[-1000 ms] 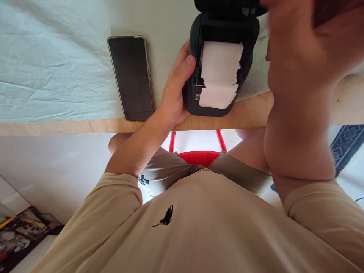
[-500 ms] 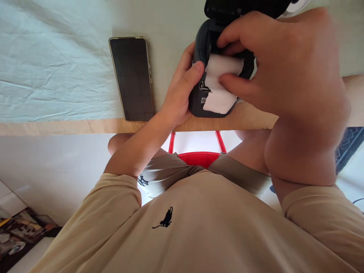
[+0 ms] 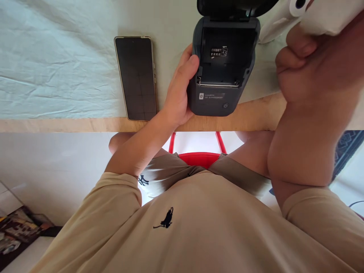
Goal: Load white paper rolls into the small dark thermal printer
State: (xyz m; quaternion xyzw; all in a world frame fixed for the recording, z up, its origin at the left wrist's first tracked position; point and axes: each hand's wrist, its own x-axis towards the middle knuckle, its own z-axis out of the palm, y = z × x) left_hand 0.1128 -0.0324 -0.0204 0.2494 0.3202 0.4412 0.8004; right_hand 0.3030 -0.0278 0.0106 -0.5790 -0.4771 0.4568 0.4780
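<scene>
A red seat [image 3: 199,159] is closest to me, below the wooden edge of the bench [image 3: 71,125]. By that edge, my left hand [image 3: 180,91] holds the side of the dark printer [image 3: 223,72]. A phone [image 3: 135,77] lies to its left. My right hand [image 3: 313,68] curls around white paper [image 3: 337,17], partly out of view. Farther off are the printer's open lid [image 3: 236,7] and a white roll [image 3: 278,19].

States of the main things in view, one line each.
Printer: open, inside label showing
Lid: raised, cut off by frame
Phone: face up, screen dark
White paper: gripped, partly out of frame
White roll: core end showing
Cloth: wrinkled
Left hand: gripping printer
Right hand: closed on white paper
</scene>
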